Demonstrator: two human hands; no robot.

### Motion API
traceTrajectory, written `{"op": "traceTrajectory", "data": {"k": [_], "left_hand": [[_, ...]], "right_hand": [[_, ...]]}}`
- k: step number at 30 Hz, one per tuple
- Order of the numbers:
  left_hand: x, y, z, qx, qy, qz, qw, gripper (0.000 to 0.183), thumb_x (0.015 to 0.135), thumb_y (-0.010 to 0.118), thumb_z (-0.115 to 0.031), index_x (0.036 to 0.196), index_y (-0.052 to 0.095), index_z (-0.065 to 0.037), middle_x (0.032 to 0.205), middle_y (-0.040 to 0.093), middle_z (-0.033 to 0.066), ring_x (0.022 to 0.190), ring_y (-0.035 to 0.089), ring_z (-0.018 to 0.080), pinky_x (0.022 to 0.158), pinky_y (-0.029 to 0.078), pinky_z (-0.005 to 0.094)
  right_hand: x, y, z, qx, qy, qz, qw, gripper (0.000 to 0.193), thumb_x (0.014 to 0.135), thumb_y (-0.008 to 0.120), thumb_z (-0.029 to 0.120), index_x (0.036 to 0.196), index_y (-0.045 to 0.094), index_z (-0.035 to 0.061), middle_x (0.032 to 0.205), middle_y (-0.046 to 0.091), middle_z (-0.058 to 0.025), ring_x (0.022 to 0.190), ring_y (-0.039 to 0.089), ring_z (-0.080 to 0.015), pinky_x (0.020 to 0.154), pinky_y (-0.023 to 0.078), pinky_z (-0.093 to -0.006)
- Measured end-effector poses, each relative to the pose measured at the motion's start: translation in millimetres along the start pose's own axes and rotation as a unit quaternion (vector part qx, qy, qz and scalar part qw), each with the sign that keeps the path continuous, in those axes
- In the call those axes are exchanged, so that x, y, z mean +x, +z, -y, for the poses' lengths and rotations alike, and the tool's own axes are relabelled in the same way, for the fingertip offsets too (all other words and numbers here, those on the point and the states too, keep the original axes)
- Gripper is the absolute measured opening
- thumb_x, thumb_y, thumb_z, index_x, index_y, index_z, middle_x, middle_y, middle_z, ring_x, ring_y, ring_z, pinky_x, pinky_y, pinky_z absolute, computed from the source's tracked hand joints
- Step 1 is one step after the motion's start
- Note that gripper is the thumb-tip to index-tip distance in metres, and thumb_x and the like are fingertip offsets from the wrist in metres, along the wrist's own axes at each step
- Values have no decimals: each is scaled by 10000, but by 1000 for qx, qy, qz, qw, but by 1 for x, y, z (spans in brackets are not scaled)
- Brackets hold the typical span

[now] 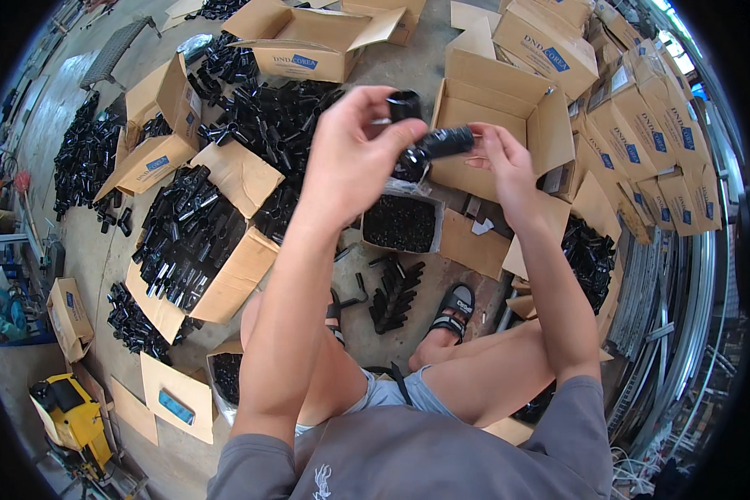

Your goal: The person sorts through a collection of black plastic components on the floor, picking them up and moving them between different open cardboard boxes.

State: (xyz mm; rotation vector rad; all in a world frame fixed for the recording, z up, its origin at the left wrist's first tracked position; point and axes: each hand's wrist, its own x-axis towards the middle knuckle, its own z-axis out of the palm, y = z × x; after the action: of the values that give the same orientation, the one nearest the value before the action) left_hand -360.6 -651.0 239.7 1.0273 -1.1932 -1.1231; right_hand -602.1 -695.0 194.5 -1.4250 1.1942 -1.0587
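A glossy black tubular pipe fitting (446, 142) is held up in front of me. My left hand (346, 154) is closed around it with the thumb pressed along it, and one open round end shows above the thumb. At its other end, the fingertips of my right hand (506, 171) pinch the tube. How many pieces make up the fitting I cannot tell, as fingers and blur cover part of it. Beyond my hands stands an open cardboard box (496, 96). Below them is a carton of small black parts (400, 223).
Heaps of black fittings (271, 117) cover the floor at left, some in an open carton (235, 283). More fittings (396, 292) lie between my feet. Stacked cartons (633, 125) and long metal profiles (671, 308) line the right. A yellow machine (79, 417) stands lower left.
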Motion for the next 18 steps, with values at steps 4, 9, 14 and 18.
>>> {"op": "traceTrajectory", "data": {"k": [4,9,14,18], "left_hand": [[16,-22,-5,-100,-7,-121,988,403,967,707,-92,1338,579,2,1099,716,78,921,684,134,831,553,273],[24,-34,-11,-169,1,-205,964,392,956,675,8,1338,601,-36,940,664,25,791,615,83,707,526,234],[29,-39,-13,-139,22,-244,959,374,911,719,-3,1274,637,-35,1064,656,27,846,563,84,756,516,256],[44,-29,-10,-238,-76,-141,958,432,1001,652,-60,1417,545,-109,1000,625,-4,916,627,85,794,564,263]], "right_hand": [[49,19,-84,-59,141,22,988,371,1070,521,353,1160,669,24,989,725,-107,910,700,-189,815,550,-330],[98,82,-203,-470,47,97,876,240,941,620,197,1027,707,-9,996,702,-286,984,699,-411,856,552,-485],[135,142,-280,-508,139,140,838,298,968,470,160,1100,692,12,1196,691,-246,1159,653,-419,964,526,-523],[129,116,-288,-528,210,97,817,280,954,519,166,1112,692,12,1202,685,-257,1170,648,-420,974,520,-522]]}}
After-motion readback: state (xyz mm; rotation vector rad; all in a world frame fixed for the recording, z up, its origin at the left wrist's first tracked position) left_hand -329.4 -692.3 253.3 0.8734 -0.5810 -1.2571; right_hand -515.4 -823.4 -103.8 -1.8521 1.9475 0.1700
